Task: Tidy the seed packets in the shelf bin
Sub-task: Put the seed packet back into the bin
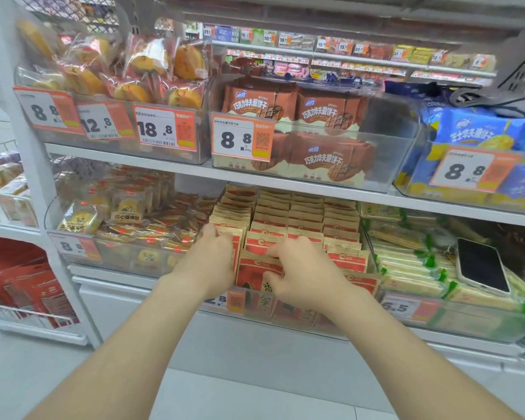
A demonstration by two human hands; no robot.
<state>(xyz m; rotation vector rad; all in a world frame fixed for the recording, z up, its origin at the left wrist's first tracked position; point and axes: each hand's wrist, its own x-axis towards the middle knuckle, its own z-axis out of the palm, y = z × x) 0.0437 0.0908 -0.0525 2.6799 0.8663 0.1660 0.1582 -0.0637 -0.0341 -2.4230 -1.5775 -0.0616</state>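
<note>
Shop shelving in white fills the head view, two tiers of clear bins with orange price tags, and a farther aisle shows through the gap above. On the upper tier sit brown wafer packs (288, 104), with blue packs (473, 128) to their right. On the lower tier, in the middle and nearest to me, is the shelf bin (256, 309), and the seed packets (300, 219) stand in it on edge in several rows running from near to far, kraft tops with red bands. Most rows look even; the near ends are looser, and at the near right corner a few packets lean towards the right wall. A phone (479, 265) lies face up on the green-and-white packs (406, 262) in the next bin to the right. I have the left hand (212, 259) at the near left of the bin, fingers curled over the tops of the left-hand row and holding them; its fingertips are hidden among the packets. The right hand (303, 274) is just beside it, thumb and curled fingers pinching the front packet (255, 272), which stands a little above its neighbours. I judge this to be the squaring-up step at the near end of the bin, with the far rows already neat. The next move, as I see it, calls for seating that packet down flush in its row while the left hand braces the row upright, then straightening the leaning ones on the right.
</note>
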